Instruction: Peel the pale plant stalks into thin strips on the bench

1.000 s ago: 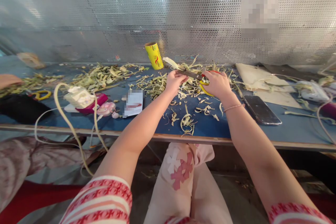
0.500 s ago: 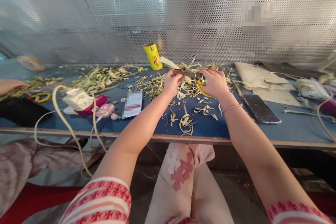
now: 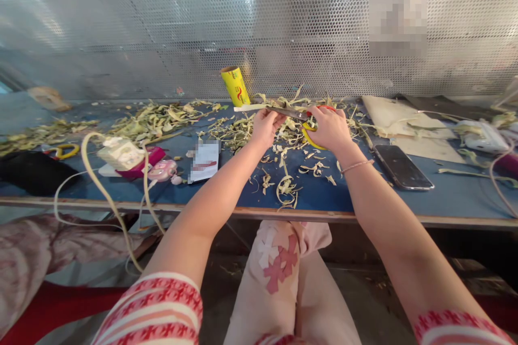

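My right hand [image 3: 331, 128] is closed around the red-and-yellow handles of a pair of scissors [image 3: 296, 113], whose blades point left toward my other hand. A pale, flat strip of dried leaf [image 3: 247, 108] is pinched in the fingers of my left hand [image 3: 265, 128], its free end sticking out to the left. The blades lie right beside these fingertips; whether they touch the strip I cannot tell. Under both hands spreads a heap of greenish-yellow dried leaf scraps [image 3: 232, 132], with smaller curled clippings [image 3: 287, 187] nearer the table edge.
A yellow printed cardboard tube [image 3: 236, 87] stands behind the heap. To the left are a lit phone [image 3: 205, 160], a charger with cables [image 3: 121, 153], another leaf pile [image 3: 151, 121] and more scissors [image 3: 67, 151]. A dark phone [image 3: 402, 167] and brown paper [image 3: 404, 113] lie right.
The leaf strip's free end has swung down from slanting upward to nearly level. Both hands stay almost in place. Another person's hand at the far left has left the view.
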`<state>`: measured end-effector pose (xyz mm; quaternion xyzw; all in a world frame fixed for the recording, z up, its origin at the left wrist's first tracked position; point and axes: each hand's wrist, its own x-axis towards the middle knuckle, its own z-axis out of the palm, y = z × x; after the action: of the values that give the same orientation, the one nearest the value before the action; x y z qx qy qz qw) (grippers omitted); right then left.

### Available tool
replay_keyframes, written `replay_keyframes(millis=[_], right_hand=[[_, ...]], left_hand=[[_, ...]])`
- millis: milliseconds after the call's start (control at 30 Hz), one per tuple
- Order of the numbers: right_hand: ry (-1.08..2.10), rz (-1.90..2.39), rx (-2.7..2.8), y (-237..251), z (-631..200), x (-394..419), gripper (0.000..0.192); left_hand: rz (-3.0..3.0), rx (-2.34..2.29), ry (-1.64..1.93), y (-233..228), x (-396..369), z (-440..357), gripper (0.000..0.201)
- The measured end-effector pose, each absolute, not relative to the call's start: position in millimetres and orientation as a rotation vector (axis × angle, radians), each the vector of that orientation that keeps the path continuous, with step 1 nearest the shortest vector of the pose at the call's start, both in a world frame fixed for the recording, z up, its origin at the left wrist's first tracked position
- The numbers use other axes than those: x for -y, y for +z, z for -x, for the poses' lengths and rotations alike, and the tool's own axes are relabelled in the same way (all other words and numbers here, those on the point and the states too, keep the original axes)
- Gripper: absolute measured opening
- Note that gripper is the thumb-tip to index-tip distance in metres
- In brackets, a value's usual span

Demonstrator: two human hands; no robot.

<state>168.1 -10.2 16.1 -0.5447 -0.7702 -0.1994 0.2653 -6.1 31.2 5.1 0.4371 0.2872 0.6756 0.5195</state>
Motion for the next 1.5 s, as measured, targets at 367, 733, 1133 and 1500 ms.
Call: replay_keyframes(millis=[367, 733, 1133, 1500], right_hand=[[-0.53, 1.486, 2.068, 17, -168, 9, 0.045], [-0.477, 1.469, 2.034, 17, -171, 8, 0.042], [-0.438, 1.533, 2.081, 23, -169, 11, 0.04], [-0.432, 1.637, 2.099, 27, -172, 11, 0.038]], left_hand=[[-1.179, -0.715, 1.636, -4, -37, 9, 0.014], [-1.471, -0.796, 1.719, -9, -43, 15, 0.013], [-1.574, -0.885, 1.731, -6, -42, 19, 0.016], [-1.845, -0.958, 1.757, -12, -52, 23, 0.007]])
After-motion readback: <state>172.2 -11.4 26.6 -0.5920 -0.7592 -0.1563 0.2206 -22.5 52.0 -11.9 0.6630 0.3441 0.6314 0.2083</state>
